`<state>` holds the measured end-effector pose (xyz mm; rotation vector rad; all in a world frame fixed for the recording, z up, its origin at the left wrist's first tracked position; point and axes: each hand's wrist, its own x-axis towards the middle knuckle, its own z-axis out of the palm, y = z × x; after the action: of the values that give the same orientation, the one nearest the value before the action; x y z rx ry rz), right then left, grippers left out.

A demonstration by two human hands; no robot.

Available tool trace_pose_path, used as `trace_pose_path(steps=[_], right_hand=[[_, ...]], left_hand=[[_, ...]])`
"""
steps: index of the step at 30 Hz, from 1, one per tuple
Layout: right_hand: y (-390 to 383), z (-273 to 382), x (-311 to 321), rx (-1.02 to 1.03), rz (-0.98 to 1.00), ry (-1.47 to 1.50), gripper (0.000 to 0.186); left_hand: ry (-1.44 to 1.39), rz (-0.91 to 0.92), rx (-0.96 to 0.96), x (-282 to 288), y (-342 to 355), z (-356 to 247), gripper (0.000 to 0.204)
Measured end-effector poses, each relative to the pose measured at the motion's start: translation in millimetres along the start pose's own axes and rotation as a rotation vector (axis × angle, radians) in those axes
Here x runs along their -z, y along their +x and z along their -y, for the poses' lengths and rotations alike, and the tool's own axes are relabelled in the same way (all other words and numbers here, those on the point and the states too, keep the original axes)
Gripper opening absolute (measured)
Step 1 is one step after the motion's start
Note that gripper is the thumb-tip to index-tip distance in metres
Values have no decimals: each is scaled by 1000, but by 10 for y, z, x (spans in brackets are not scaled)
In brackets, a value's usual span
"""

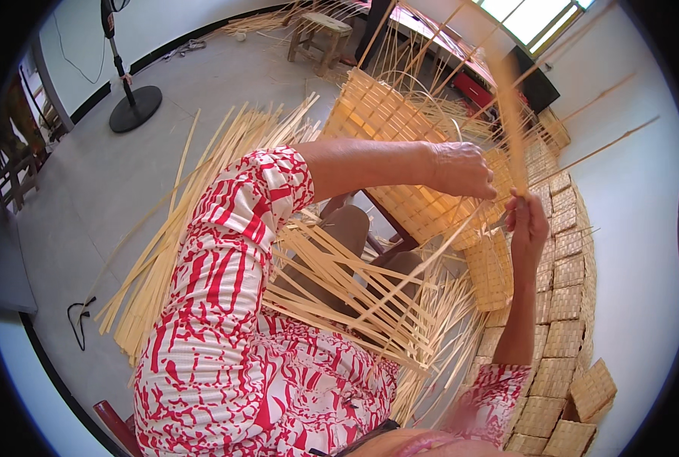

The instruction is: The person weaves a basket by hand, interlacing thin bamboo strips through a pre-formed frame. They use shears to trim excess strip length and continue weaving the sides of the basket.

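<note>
A half-woven basket of pale strips (377, 122) with long unwoven stakes stands in front of me. My left hand (469, 171) is closed at its near right side, pinching a thin strip (452, 239) that runs down toward my lap. Just right of it, my right hand (527, 217) is closed on an upright strip (512, 114), blurred along its upper length. Loose flat strips (339, 282) lie across my lap, and a larger bundle (156, 266) spreads out to my left.
Stacked woven squares (568, 266) line the right wall. A stand (136, 108) and a wooden stool (320, 32) are at the back on the grey floor. A person's leg (371, 27) shows beside a low table (423, 23) piled with strips. A black cord (80, 320) lies at left.
</note>
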<state>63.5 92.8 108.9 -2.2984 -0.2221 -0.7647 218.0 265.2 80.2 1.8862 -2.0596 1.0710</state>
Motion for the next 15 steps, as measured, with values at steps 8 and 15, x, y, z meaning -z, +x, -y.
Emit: trace_pose_path(steps=[8,15], right_hand=[[462,-332,124,-62,284,-635,14],[444,-42,19,37,321,-1040,8]], left_hand=[[-19,-85,7,-12,11,-156,19],[-94,-35,34,81,0,-101,12]])
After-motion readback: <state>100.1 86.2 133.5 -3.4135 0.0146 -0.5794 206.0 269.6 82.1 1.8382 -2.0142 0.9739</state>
